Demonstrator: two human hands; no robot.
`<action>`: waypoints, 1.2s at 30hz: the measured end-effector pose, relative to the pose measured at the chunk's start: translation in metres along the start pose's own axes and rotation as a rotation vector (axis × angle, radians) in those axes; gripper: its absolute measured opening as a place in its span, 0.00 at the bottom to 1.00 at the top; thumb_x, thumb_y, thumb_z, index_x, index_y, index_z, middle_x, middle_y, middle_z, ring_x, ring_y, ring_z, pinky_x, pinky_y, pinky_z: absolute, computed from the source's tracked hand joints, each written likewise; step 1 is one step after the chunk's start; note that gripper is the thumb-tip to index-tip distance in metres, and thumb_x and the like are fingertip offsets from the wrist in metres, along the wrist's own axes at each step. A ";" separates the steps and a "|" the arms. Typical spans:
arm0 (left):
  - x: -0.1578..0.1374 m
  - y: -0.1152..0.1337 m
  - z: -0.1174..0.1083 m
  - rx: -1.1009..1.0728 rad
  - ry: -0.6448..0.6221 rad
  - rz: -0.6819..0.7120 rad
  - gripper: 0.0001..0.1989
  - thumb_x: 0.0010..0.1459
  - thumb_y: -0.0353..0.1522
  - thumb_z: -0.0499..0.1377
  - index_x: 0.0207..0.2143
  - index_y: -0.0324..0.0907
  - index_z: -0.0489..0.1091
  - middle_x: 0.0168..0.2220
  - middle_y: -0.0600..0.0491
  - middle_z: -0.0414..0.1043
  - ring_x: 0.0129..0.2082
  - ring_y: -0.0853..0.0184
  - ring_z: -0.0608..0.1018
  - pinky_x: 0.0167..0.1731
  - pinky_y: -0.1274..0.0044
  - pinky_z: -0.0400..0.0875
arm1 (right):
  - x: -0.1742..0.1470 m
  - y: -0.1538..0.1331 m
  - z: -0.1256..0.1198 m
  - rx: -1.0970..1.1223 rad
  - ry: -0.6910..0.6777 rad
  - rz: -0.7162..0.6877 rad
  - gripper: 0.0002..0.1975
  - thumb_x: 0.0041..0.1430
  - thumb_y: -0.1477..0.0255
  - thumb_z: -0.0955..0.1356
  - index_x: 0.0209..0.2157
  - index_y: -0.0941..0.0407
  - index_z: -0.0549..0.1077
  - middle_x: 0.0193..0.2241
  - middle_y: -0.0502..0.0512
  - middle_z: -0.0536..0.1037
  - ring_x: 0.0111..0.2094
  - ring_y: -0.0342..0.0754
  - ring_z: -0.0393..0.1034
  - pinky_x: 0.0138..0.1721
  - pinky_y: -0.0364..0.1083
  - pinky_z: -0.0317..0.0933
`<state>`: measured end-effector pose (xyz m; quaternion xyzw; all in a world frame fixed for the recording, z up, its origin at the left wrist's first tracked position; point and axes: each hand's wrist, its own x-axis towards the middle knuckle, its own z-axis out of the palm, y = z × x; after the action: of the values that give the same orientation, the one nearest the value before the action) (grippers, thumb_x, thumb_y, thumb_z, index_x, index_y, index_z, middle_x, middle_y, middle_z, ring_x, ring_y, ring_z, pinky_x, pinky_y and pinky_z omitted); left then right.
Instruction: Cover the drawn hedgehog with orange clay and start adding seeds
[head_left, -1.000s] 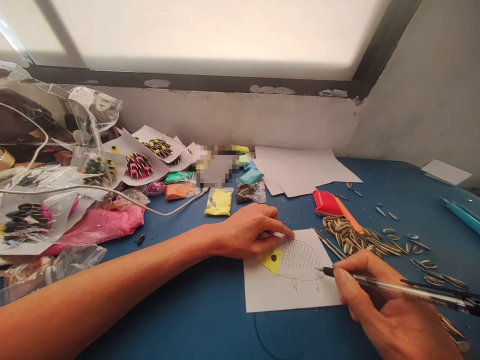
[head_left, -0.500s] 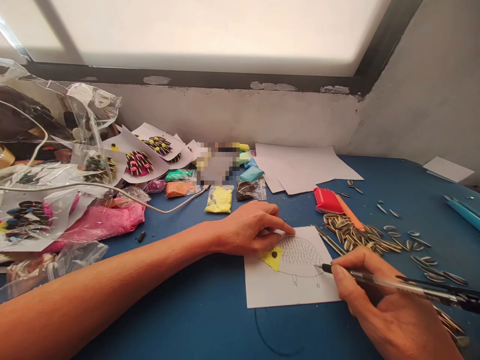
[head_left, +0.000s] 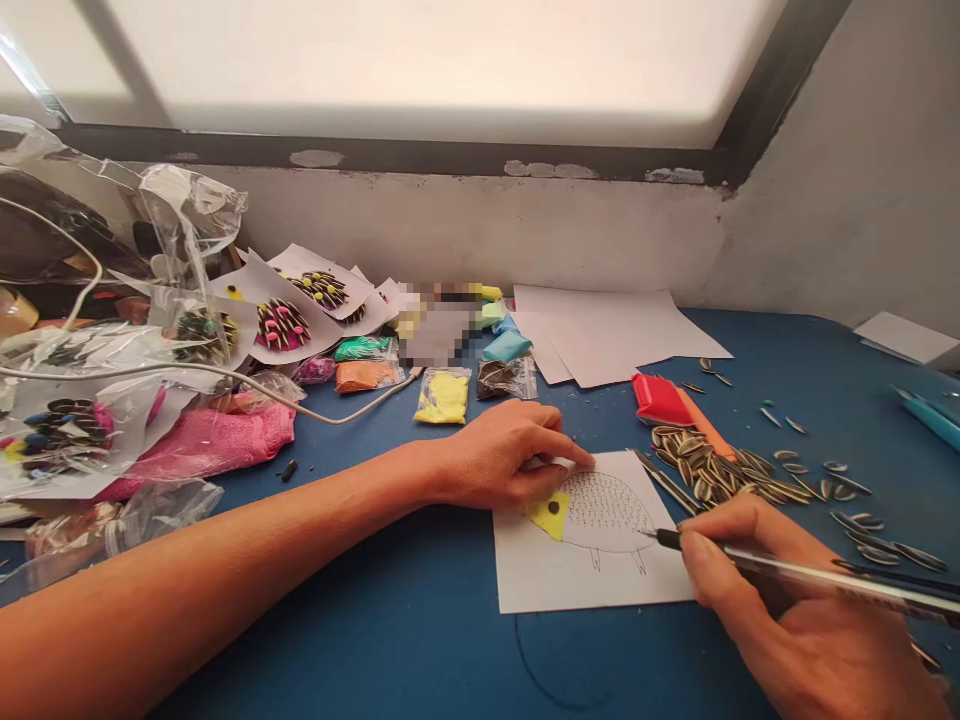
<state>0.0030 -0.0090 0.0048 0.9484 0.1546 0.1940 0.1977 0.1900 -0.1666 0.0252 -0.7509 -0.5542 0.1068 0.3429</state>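
A white sheet of paper [head_left: 555, 590] lies on the blue table, with a rounded, two-legged animal drawn in pen on it. Short marks fill the drawn body [head_left: 606, 510], and its head is a flat yellow piece [head_left: 548, 516] with a dark eye. My left hand [head_left: 517, 455] rests on the sheet's upper left, index finger stretched along the top edge, holding nothing; some fingers are tucked from sight. In my right hand [head_left: 787, 600] is a black-and-clear pen [head_left: 780, 567], pinched near its tip. That tip is at the rear of the drawn body.
Striped sunflower seeds [head_left: 697, 465] lie right of the sheet, beside a red packet [head_left: 660, 400] and an orange strip [head_left: 705, 425]. Clay packets, such as a yellow one [head_left: 442, 397], sit behind my left hand. Blank sheets [head_left: 600, 330] lie at the back. Seed-decorated papers [head_left: 281, 325] and a white cable [head_left: 337, 420] fill the left.
The pen tip has shifted slightly right across the rear of the drawing, my right hand moving with it. My left hand keeps its place on the sheet. The whole view has drifted a little.
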 end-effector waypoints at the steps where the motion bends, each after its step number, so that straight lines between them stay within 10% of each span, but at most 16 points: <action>1: 0.000 0.001 -0.001 0.009 -0.006 -0.004 0.15 0.63 0.28 0.57 0.51 0.42 0.77 0.34 0.51 0.68 0.32 0.69 0.69 0.37 0.76 0.62 | 0.000 0.000 -0.001 0.014 0.001 -0.013 0.14 0.60 0.56 0.63 0.27 0.49 0.69 0.16 0.44 0.67 0.13 0.41 0.59 0.12 0.42 0.53; 9: 0.001 0.002 -0.003 -0.080 0.012 -0.025 0.06 0.58 0.25 0.58 0.38 0.35 0.73 0.32 0.53 0.69 0.31 0.70 0.68 0.34 0.78 0.62 | 0.011 0.010 -0.002 0.070 -0.120 -0.351 0.11 0.63 0.62 0.64 0.27 0.49 0.69 0.15 0.43 0.67 0.13 0.40 0.61 0.13 0.40 0.54; 15: 0.000 0.001 -0.001 -0.089 0.018 -0.008 0.03 0.55 0.24 0.58 0.34 0.38 0.69 0.31 0.55 0.68 0.31 0.71 0.67 0.33 0.78 0.61 | 0.012 -0.009 0.005 0.169 -0.289 -0.331 0.13 0.68 0.62 0.60 0.30 0.50 0.68 0.18 0.44 0.70 0.17 0.40 0.66 0.17 0.37 0.60; 28: 0.001 -0.003 0.000 -0.091 0.026 0.012 0.03 0.55 0.24 0.58 0.34 0.38 0.69 0.31 0.55 0.67 0.31 0.71 0.67 0.33 0.77 0.61 | 0.001 0.012 0.026 -0.014 -0.018 -0.289 0.16 0.60 0.53 0.63 0.30 0.50 0.71 0.18 0.48 0.67 0.20 0.45 0.65 0.18 0.43 0.59; 36: 0.000 -0.003 0.001 -0.087 0.034 0.016 0.03 0.55 0.24 0.58 0.33 0.38 0.69 0.31 0.55 0.67 0.30 0.71 0.67 0.33 0.77 0.61 | 0.008 0.003 0.022 0.004 -0.137 -0.361 0.13 0.64 0.59 0.62 0.31 0.50 0.71 0.21 0.48 0.72 0.22 0.45 0.70 0.21 0.42 0.63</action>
<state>0.0023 -0.0065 0.0027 0.9366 0.1417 0.2183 0.2348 0.1835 -0.1509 0.0088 -0.6298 -0.7016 0.0954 0.3193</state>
